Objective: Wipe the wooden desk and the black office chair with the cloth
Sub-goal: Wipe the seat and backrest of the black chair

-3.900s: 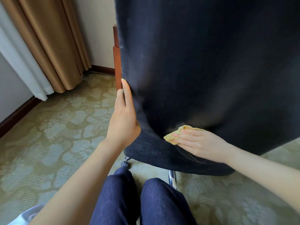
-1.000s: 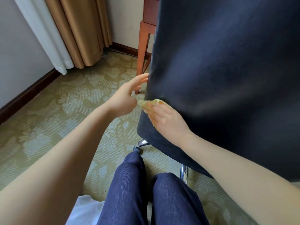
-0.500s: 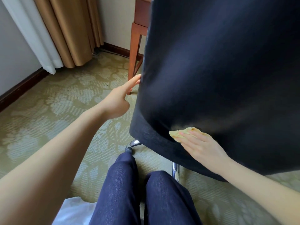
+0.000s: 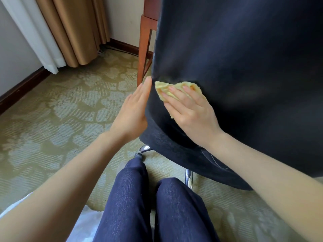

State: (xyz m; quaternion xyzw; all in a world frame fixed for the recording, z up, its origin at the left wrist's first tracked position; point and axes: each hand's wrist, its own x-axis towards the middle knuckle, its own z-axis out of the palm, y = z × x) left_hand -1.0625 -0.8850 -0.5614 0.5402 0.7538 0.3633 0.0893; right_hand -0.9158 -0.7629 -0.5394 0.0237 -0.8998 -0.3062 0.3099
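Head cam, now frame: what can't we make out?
Head view only.
- wooden desk: one leg and a corner show; the chair back hides the rest, and the top edge cuts it off.
- Chair's front: faces away, behind the chair back.
- cloth: mostly under the right hand.
- chair base: chrome bits only, hidden by the chair back.

Left hand (image 4: 133,109): fingers straight and held together, pointing up and away, palm turned to the person's right, with the bare left forearm (image 4: 78,172) reaching in from the lower left. Right hand (image 4: 190,110): palm down and pressed flat, fingers (image 4: 189,92) straight and slightly spread, with the bare right forearm (image 4: 262,172) reaching in from the lower right. The two hands lie just beside each other, not touching.
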